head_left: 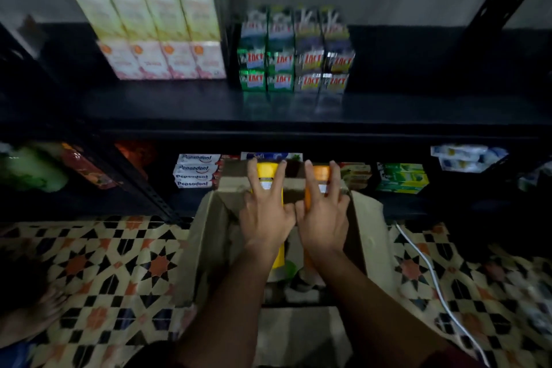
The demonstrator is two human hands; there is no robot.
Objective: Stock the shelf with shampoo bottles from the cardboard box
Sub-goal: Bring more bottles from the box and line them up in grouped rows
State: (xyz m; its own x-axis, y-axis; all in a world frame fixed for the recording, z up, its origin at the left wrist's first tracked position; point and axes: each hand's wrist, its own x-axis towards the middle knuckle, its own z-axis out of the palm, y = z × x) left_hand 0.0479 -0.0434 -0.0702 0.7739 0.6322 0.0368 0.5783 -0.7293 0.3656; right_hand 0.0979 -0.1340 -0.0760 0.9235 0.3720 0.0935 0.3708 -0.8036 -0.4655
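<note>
An open cardboard box (209, 233) stands on the floor in front of the black shelf (179, 104). Over the box, my left hand (265, 218) grips a yellow shampoo bottle (266, 170), with its fingers spread along the bottle's front. Right beside it, my right hand (324, 218) grips an orange shampoo bottle (321, 172) in the same way. Both bottles point towards the lower shelf level, and their lower ends are partly hidden by my hands and wrists. More items lie dimly inside the box, among them something green (289, 269).
The lower shelf holds Pepsodent cartons (197, 170) and green cartons (401, 178). On the upper board stand Zact boxes (295, 63) and stacked pastel cartons (158, 33), with bare board to their right. A white cable (433, 278) runs over the patterned floor (104, 272).
</note>
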